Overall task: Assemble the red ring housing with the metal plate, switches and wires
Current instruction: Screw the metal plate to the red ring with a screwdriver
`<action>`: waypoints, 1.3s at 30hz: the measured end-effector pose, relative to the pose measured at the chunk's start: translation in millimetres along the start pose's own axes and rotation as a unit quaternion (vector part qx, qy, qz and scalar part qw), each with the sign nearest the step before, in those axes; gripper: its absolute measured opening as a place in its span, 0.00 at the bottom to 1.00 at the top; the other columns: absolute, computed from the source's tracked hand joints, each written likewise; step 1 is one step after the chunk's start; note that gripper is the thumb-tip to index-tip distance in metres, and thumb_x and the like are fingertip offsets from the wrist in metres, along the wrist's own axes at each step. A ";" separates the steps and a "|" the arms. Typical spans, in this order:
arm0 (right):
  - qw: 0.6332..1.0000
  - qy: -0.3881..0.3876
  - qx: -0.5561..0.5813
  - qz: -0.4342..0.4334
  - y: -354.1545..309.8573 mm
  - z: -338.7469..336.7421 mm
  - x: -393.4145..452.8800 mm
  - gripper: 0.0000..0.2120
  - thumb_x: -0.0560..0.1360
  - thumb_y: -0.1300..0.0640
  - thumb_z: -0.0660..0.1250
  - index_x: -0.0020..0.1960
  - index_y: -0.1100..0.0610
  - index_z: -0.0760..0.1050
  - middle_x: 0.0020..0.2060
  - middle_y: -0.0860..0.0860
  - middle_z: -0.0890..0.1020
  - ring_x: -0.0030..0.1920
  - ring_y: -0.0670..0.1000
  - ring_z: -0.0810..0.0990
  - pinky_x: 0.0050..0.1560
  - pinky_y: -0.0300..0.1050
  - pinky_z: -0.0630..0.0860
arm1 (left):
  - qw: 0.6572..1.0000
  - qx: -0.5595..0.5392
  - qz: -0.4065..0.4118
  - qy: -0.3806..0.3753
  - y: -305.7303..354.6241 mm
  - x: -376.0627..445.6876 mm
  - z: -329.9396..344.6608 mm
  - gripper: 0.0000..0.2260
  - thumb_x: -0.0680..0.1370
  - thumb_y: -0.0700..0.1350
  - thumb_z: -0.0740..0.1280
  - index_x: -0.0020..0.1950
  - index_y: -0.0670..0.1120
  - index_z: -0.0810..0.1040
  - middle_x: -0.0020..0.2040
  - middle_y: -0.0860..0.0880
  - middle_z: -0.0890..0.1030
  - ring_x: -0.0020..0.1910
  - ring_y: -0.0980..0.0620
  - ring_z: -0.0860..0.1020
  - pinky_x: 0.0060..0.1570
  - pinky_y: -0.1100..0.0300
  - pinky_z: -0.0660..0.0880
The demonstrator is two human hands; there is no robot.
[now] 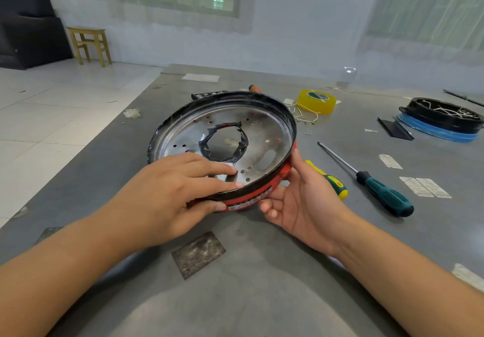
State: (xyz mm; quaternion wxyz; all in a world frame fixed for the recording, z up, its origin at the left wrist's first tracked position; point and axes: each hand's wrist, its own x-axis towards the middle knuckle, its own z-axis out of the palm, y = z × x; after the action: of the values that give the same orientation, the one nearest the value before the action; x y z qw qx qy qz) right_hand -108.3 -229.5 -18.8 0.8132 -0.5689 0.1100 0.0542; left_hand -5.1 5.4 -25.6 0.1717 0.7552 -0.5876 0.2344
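The red ring housing (pixel 251 198) is held tilted above the grey table, its black rim toward me. Inside it sits the round metal plate (pixel 272 129), full of small holes, with a black-taped opening in the middle. My left hand (pixel 183 187) grips the near rim: fingers lie flat on the plate, thumb under the red wall. My right hand (pixel 296 200) cups the housing's right side from below, thumb up along the red wall. White wires (pixel 301 112) lie loose on the table behind the housing. No switches are visible.
A dark green-handled screwdriver (pixel 385 192) and a yellow-green one (pixel 332 182) lie right of my right hand. A yellow tape roll (pixel 317 101) stands behind. A black and blue housing (pixel 442 124) holding wires sits far right. Paper labels (pixel 424 186) and a dark patch (pixel 197 254) mark the table.
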 end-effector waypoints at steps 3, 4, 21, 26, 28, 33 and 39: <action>0.996 0.031 -0.075 0.045 -8.7 -7.8 -3.8 0.31 0.82 0.32 0.51 0.50 0.54 0.84 0.49 0.61 0.87 0.34 0.51 0.79 0.34 0.39 0.76 | 1.000 -0.010 -0.002 -0.021 -3.5 -1.7 -4.7 0.17 0.81 0.57 0.64 0.66 0.56 0.84 0.68 0.59 0.81 0.61 0.53 0.80 0.59 0.52 0.79; 0.991 0.030 -0.112 0.067 -12.5 -11.2 -5.2 0.32 0.83 0.33 0.50 0.56 0.57 0.81 0.51 0.62 0.86 0.33 0.50 0.79 0.33 0.38 0.76 | 0.999 -0.019 -0.004 -0.028 -5.5 -2.4 -6.5 0.17 0.80 0.57 0.64 0.65 0.57 0.84 0.68 0.60 0.81 0.62 0.54 0.80 0.60 0.54 0.79; 0.952 -0.047 -0.251 0.165 -28.6 -29.0 -10.4 0.27 0.64 0.43 0.69 0.55 0.60 0.78 0.49 0.65 0.86 0.39 0.55 0.85 0.31 0.38 0.77 | 0.995 -0.054 -0.009 -0.083 -8.5 -5.2 -25.0 0.14 0.75 0.54 0.72 0.60 0.60 0.87 0.65 0.66 0.81 0.62 0.60 0.80 0.59 0.48 0.80; 0.974 -0.033 -0.173 0.141 -28.8 -33.2 -8.7 0.22 0.72 0.39 0.67 0.55 0.55 0.69 0.49 0.68 0.84 0.40 0.59 0.85 0.32 0.41 0.79 | 0.998 -0.005 -0.021 -0.057 3.6 -2.9 -21.1 0.17 0.79 0.64 0.65 0.56 0.56 0.86 0.62 0.62 0.84 0.59 0.57 0.82 0.56 0.48 0.81; 0.982 -0.011 -0.139 0.130 -27.9 -32.1 -6.2 0.22 0.74 0.40 0.65 0.56 0.56 0.68 0.48 0.67 0.84 0.39 0.60 0.85 0.31 0.42 0.79 | 0.998 0.023 -0.025 -0.043 8.8 -0.7 -15.7 0.19 0.79 0.65 0.63 0.53 0.54 0.85 0.60 0.60 0.85 0.57 0.55 0.83 0.53 0.48 0.81; 0.981 0.020 -0.140 0.130 -26.0 -18.5 -1.3 0.36 0.71 0.27 0.65 0.57 0.59 0.74 0.47 0.65 0.86 0.42 0.59 0.86 0.33 0.42 0.80 | 0.998 0.054 -0.022 -0.016 15.4 2.8 -6.8 0.17 0.81 0.63 0.63 0.48 0.52 0.84 0.56 0.56 0.86 0.52 0.51 0.85 0.44 0.51 0.81; 0.977 0.107 -0.157 0.093 -18.2 2.5 8.8 0.18 0.77 0.44 0.69 0.45 0.61 0.80 0.39 0.60 0.86 0.35 0.54 0.85 0.31 0.39 0.79 | 0.997 0.073 -0.006 -0.002 11.2 2.6 -1.9 0.16 0.80 0.59 0.64 0.48 0.50 0.85 0.55 0.55 0.87 0.49 0.49 0.86 0.40 0.50 0.81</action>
State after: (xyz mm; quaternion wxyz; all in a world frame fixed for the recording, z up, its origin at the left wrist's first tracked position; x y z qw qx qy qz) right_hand -95.6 -233.8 -3.5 0.6887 -0.6793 0.2386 0.0851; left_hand -15.8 1.5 -22.7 0.1161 0.7695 -0.5649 0.2743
